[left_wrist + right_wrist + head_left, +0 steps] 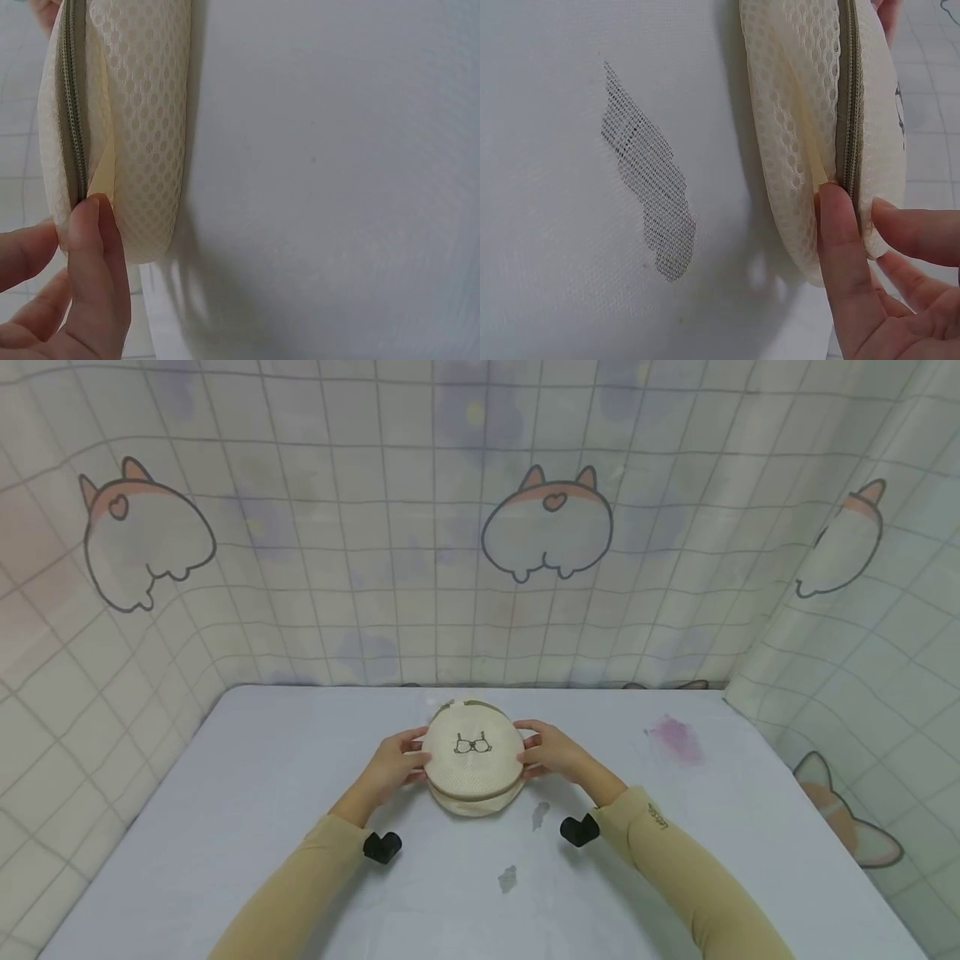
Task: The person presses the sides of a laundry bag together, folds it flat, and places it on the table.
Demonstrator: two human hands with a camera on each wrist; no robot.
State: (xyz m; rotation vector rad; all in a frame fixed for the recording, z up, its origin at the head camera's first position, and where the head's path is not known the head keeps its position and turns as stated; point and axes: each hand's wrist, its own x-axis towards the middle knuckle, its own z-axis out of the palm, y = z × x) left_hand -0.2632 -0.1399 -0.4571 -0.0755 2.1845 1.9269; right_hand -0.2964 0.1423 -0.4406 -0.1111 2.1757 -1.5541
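Observation:
A round cream mesh laundry bag with a small dark line drawing on its top stands on the table between both hands. My left hand grips its left side; in the left wrist view the fingers lie along the seam below the olive zipper. On the opposite side my right hand pinches the rim, thumb above the zipper band and a finger under it. The zipper runs round the side and looks closed where the wrist views show it. The bag's inside is hidden.
The white table has grey worn patches near the bag and a pink stain at the right. A checked curtain with cartoon animals encloses the back and sides. Black heart-shaped pieces sit at both cuffs.

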